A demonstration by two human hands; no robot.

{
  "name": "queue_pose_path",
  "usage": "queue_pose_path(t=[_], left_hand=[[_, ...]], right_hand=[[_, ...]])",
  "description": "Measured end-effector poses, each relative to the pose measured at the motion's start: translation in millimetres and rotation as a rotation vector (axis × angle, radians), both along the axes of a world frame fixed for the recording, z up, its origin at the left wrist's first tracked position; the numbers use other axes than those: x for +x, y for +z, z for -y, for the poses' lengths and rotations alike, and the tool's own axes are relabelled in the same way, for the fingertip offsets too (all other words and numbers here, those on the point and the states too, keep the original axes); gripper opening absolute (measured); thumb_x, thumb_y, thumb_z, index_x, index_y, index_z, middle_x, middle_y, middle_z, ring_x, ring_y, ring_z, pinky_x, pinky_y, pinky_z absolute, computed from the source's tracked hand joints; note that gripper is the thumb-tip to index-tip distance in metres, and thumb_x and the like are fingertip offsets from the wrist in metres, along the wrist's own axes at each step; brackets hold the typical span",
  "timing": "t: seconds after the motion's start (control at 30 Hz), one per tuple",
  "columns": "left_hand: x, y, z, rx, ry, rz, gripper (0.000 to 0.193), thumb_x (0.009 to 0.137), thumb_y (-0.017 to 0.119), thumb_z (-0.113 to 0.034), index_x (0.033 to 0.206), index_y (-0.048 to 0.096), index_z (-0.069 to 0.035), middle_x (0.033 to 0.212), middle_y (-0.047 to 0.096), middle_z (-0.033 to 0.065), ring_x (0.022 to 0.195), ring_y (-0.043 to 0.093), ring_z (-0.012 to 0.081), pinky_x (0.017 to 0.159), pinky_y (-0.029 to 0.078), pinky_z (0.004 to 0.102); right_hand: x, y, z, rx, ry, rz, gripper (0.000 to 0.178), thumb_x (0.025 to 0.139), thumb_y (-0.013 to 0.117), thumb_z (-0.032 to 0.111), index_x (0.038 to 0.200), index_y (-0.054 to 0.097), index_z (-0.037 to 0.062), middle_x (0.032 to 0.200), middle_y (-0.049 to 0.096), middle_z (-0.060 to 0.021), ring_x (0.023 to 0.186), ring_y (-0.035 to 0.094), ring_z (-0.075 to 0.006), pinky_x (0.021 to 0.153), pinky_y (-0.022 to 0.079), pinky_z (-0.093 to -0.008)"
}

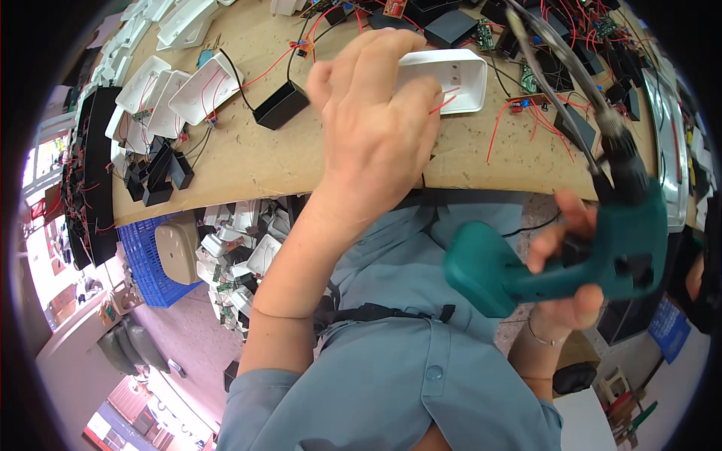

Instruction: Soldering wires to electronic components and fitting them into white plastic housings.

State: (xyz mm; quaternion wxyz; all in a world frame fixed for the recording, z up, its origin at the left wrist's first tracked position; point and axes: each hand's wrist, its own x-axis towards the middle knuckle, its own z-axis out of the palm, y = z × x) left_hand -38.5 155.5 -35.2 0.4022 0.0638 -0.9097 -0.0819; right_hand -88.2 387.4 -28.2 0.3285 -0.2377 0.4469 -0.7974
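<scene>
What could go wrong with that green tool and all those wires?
The green tool might snag the loose red wires near it. If the right hand slips, the tool might jab the left hand, which holds the white case. Black boxes near the table edge might fall if bumped.

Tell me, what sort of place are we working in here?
Likely a small electronics assembly or repair workshop: white plastic shells and small circuit boards lie about the workbench, and a green power tool is in use or at the ready.
</scene>
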Motion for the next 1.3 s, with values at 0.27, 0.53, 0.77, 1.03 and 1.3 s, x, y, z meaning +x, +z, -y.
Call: queue_pose_path(t=[0.27, 0.53, 0.77, 1.03, 1.3], left_hand=[[-9.5, -3.8, 3.9, 0.121, -0.093, 0.035, 0.004, 0.061, 0.058, -0.002, 0.064, 0.056, -0.002, 0.093, 0.052, 0.0062, 0.086, 0.047, 0.0225, 0.075, 0.029, 0.0358], [-10.7, 15.7, -2.5, 0.037, -0.071, 0.127, 0.005, 0.065, 0.057, -0.002, 0.069, 0.054, -0.001, 0.089, 0.052, 0.0069, 0.08, 0.049, 0.0213, 0.071, 0.032, 0.0342], [-38.6, -30.5, 17.6, -0.096, -0.307, -0.46, 0.011, 0.062, 0.058, 0.001, 0.072, 0.054, 0.0, 0.091, 0.051, 0.0094, 0.082, 0.049, 0.024, 0.071, 0.031, 0.0351], [-40.2, -31.6, 14.4, -0.044, -0.3, -0.474, 0.01, 0.062, 0.058, 0.001, 0.071, 0.053, 0.0, 0.09, 0.052, 0.0091, 0.08, 0.048, 0.0236, 0.07, 0.031, 0.0349], [-40.8, -31.6, 14.2, -0.023, -0.321, -0.481, 0.009, 0.061, 0.057, 0.002, 0.069, 0.052, 0.0, 0.089, 0.052, 0.0096, 0.079, 0.048, 0.0236, 0.07, 0.031, 0.0348]], right_hand=[[42.3, 22.4, -17.4, 0.511, -0.38, -0.203, 0.075, 0.062, 0.073, 0.043, 0.108, 0.045, -0.0093, 0.098, 0.055, -0.019, 0.061, 0.055, -0.015, 0.05, 0.043, -0.0208], [45.4, 15.5, -5.5, 0.583, -0.314, -0.216, 0.063, 0.065, 0.073, 0.034, 0.105, 0.048, -0.0074, 0.095, 0.057, -0.0157, 0.065, 0.054, -0.0136, 0.058, 0.043, -0.0243], [41.7, 13.8, 4.7, 0.616, -0.28, -0.222, 0.059, 0.067, 0.072, 0.027, 0.108, 0.046, -0.0066, 0.095, 0.055, -0.0153, 0.066, 0.053, -0.0131, 0.061, 0.043, -0.0247], [38.8, 14.7, 11.2, 0.582, -0.26, -0.211, 0.045, 0.068, 0.072, 0.013, 0.106, 0.053, -0.0009, 0.094, 0.056, -0.0063, 0.072, 0.051, -0.01, 0.066, 0.043, -0.0228], [37.2, 13.3, 11.6, 0.613, -0.222, -0.21, 0.041, 0.069, 0.072, 0.014, 0.103, 0.054, -0.0001, 0.088, 0.057, -0.0051, 0.072, 0.051, -0.0102, 0.065, 0.043, -0.0231]])
